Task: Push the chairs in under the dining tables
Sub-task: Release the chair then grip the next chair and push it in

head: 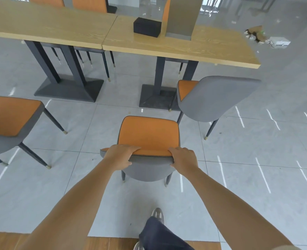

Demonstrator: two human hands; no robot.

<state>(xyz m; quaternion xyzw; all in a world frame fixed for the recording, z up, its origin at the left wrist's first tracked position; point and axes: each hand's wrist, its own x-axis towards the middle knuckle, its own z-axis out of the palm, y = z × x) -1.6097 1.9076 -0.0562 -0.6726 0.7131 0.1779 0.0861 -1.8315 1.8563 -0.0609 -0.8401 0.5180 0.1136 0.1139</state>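
Note:
An orange-seated chair with a grey back (149,135) stands on the tiled floor in front of me, its seat facing the wooden dining tables (181,48). My left hand (121,156) grips the left end of its backrest top. My right hand (184,158) grips the right end. The chair stands apart from the table edge, a tile's width short of it. A second chair of the same kind (214,100) stands to the right, turned at an angle, close to the right table's base. A third chair (10,120) stands at the left, also away from the table.
A black box (147,27) and a grey upright stand (182,18) sit on the right table. More chairs (89,4) are tucked in on the far side. Dark table bases (69,89) rest on the floor. Debris (264,37) lies at the far right. My foot (158,216) is below.

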